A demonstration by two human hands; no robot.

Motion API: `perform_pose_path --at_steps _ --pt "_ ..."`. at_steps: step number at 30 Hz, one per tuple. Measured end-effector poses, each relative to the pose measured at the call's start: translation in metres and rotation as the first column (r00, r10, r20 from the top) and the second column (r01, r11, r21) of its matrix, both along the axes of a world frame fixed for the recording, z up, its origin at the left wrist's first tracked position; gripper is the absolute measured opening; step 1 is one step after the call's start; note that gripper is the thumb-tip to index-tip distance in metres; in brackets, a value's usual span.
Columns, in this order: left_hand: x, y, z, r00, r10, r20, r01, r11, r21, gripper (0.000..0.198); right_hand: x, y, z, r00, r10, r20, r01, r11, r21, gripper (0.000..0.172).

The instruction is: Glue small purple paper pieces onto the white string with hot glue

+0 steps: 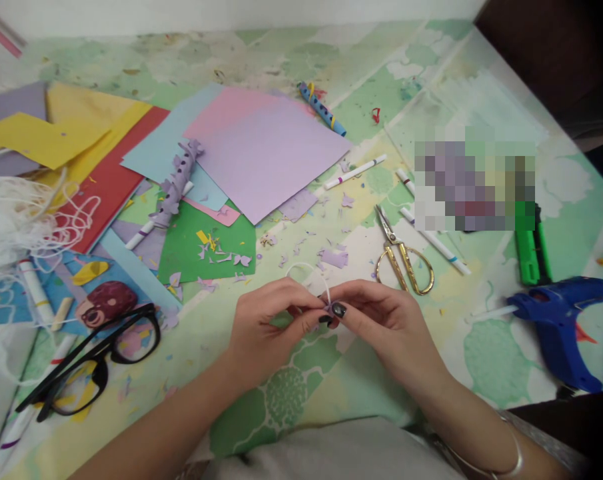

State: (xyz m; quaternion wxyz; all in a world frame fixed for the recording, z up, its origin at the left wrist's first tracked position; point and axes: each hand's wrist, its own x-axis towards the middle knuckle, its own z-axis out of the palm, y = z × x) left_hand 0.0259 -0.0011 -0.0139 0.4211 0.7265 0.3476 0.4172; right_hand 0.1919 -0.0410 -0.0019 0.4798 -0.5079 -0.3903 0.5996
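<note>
My left hand (268, 327) and my right hand (394, 323) meet fingertip to fingertip near the middle of the table. Both pinch a thin white string (328, 287), which curves up and to the left in a loose loop. A bit of something purple shows between the fingertips, mostly hidden, so I cannot make out what it is. Beyond my right hand lie gold-handled scissors (404, 257), slightly open. Small purple paper scraps (334, 257) are strewn just past my fingers.
Left of my hands are black glasses (101, 363), a maroon case (106, 303) and tangled white string (26, 213). Coloured paper sheets (271, 147) and a purple-wrapped marker (176, 183) lie behind. At right sit a blue glue gun (561, 330) and a green cutter (528, 247).
</note>
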Motion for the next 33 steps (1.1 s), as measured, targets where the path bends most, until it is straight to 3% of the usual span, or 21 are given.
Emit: perform_pose_path --at_steps 14,22,33 --pt "0.0006 -0.0029 -0.0001 0.996 0.038 -0.083 -0.034 0.998 0.052 0.011 -0.0043 -0.0013 -0.0036 0.999 -0.008 -0.031 0.009 1.000 0.018 0.014" --pt "-0.0008 -0.0025 -0.0037 1.000 -0.009 0.006 0.009 0.998 -0.066 0.010 -0.0004 -0.0032 0.0011 0.999 -0.019 -0.032 0.021 0.998 0.063 0.012" --pt "-0.0005 -0.0011 -0.0025 0.999 -0.013 -0.050 0.015 0.999 0.051 0.015 -0.0055 -0.0068 -0.0052 0.971 -0.124 0.205 0.068 0.963 0.261 0.018"
